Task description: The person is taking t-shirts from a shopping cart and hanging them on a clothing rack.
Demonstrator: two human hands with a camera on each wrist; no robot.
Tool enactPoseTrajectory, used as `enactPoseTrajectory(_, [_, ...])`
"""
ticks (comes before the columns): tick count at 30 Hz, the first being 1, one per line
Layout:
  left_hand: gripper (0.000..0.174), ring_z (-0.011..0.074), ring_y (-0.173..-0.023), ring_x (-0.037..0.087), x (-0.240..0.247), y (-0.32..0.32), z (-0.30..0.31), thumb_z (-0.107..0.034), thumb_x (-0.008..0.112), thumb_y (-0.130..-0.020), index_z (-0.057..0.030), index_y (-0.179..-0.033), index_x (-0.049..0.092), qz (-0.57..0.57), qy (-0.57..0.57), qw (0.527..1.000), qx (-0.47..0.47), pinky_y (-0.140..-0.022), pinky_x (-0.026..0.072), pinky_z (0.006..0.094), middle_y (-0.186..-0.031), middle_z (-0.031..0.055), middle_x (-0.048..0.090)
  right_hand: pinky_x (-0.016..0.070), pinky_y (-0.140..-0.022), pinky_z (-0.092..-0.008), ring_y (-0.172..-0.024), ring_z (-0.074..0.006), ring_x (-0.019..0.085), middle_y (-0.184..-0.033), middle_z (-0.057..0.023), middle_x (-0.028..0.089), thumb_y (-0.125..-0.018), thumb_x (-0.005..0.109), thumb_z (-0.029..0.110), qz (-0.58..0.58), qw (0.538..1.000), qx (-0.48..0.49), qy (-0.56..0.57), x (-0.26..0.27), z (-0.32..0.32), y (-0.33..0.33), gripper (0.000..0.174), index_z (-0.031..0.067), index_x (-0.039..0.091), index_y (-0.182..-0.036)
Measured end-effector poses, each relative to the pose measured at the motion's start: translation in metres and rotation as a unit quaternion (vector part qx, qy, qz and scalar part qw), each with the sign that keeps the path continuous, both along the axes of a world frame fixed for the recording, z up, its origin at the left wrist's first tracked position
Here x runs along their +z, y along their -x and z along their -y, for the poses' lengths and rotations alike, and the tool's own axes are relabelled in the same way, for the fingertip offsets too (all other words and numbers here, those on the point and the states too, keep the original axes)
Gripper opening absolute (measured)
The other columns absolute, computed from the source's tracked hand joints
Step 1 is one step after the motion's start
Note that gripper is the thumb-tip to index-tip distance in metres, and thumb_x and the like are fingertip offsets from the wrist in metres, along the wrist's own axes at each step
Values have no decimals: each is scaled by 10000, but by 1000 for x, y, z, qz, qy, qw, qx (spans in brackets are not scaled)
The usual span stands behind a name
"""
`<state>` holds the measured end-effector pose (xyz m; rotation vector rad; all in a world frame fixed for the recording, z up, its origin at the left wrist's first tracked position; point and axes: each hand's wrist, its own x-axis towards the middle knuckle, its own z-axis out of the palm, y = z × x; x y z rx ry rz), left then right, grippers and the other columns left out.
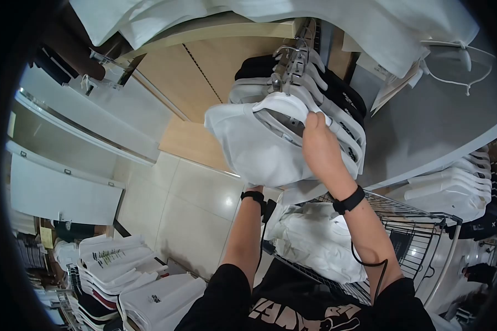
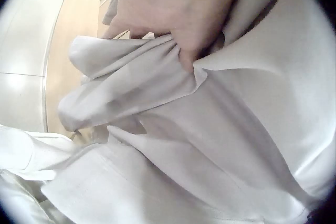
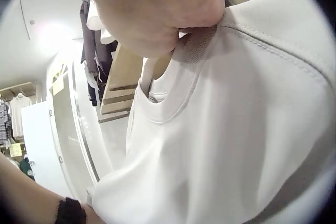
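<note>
A white T-shirt (image 1: 259,146) hangs on a white hanger (image 1: 279,101) at the front of a row on a metal rail. My right hand (image 1: 321,148) grips the shirt's neckline beside the hanger's shoulder. Seen from the right wrist, that hand (image 3: 157,8) has its fingers curled over the ribbed collar (image 3: 197,50). Below, the shirt's body hides most of my left hand in the head view. The left wrist view shows the left hand (image 2: 181,6) pinching gathered folds of the shirt's fabric (image 2: 131,77) with the thumb on top.
Behind the shirt hang more white and black garments (image 1: 345,94). A wire shopping cart (image 1: 419,231) holding a pile of white clothing (image 1: 315,240) stands close against my front. Racks of shirts (image 1: 121,265) are at lower left, a grey counter (image 1: 425,121) at right.
</note>
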<state>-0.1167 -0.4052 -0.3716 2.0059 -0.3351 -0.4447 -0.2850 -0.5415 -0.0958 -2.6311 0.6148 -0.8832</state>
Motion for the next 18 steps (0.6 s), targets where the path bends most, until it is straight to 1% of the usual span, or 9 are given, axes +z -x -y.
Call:
enactPoseTrajectory(2, [412,229,-978,630,-7,2,5,-289,587,-906,-41,-1234,602,13,-35,999,-17,-874,509,358,-1086,158,665,551,-615,-386,-720,-336,638,-969,-226,520,-756,540,-42,4,997,20,81,-3,6,-8,242,-35,417,-964])
enactPoseTrajectory(3, [412,228,-975,631,-11,4,6,-291,588,-905,-42,-1233,604,19,-52,998,-28,-873,508,356,-1083,158,667,551,-615,-386,-720,-336,638,-969,-226,520,-756,540,-42,4,997,20,81,-4,8,-10,242,-35,417,-964])
enactPoseTrajectory(5, [413,226,-970,633,-19,7,9,-296,590,-904,-44,-1231,608,35,-86,994,-55,-872,508,353,-1076,158,670,561,-606,-353,-706,-294,646,-974,-208,527,-733,569,-32,-31,994,-8,105,-6,12,-14,272,-27,419,-960])
enactPoseTrajectory(11, [416,219,-954,639,-46,23,12,-310,594,-900,-50,-1224,620,79,-160,974,-141,-869,507,344,-1056,157,680,568,-612,-351,-730,-311,657,-976,-216,530,-746,576,-23,-20,993,-39,112,-22,35,-24,258,-34,421,-952])
enactPoseTrajectory(12, [417,218,-951,640,-48,24,12,-312,595,-899,-51,-1223,622,78,-164,972,-149,-869,507,343,-1053,157,681,566,-607,-371,-736,-335,657,-984,-225,530,-767,560,-25,-6,991,-37,127,-23,38,-25,239,-33,423,-961])
enactPoseTrajectory(15, [413,215,-940,649,-31,32,0,-324,599,-891,-62,-1209,635,-13,-150,980,-134,-864,504,331,-1028,160,690,562,-615,-398,-731,-356,646,-992,-235,528,-765,543,-50,8,995,-32,92,-26,42,-25,242,-31,427,-976])
enactPoseTrajectory(16, [409,213,-934,655,-19,36,-5,-331,601,-885,-70,-1197,645,-61,-141,981,-120,-860,502,322,-1009,162,695,540,-714,-436,-828,-382,625,-1018,-250,523,-812,547,-25,-6,999,-13,46,-23,43,-23,226,-38,433,-1007])
enactPoseTrajectory(17, [401,211,-922,668,-9,38,-9,-345,605,-871,-88,-1173,664,-150,-118,977,-90,-853,498,305,-971,167,706,540,-714,-436,-828,-382,625,-1018,-250,523,-812,547,-25,-12,999,-17,42,-23,45,-20,226,-38,433,-1007])
enactPoseTrajectory(18, [382,229,-1000,661,1,45,-13,-310,595,-863,-86,-1164,672,-183,-84,977,-75,-859,491,309,-1030,181,697,506,-780,-453,-900,-417,590,-1062,-274,511,-842,557,10,16,999,26,27,-23,48,-17,266,-53,422,-1062])
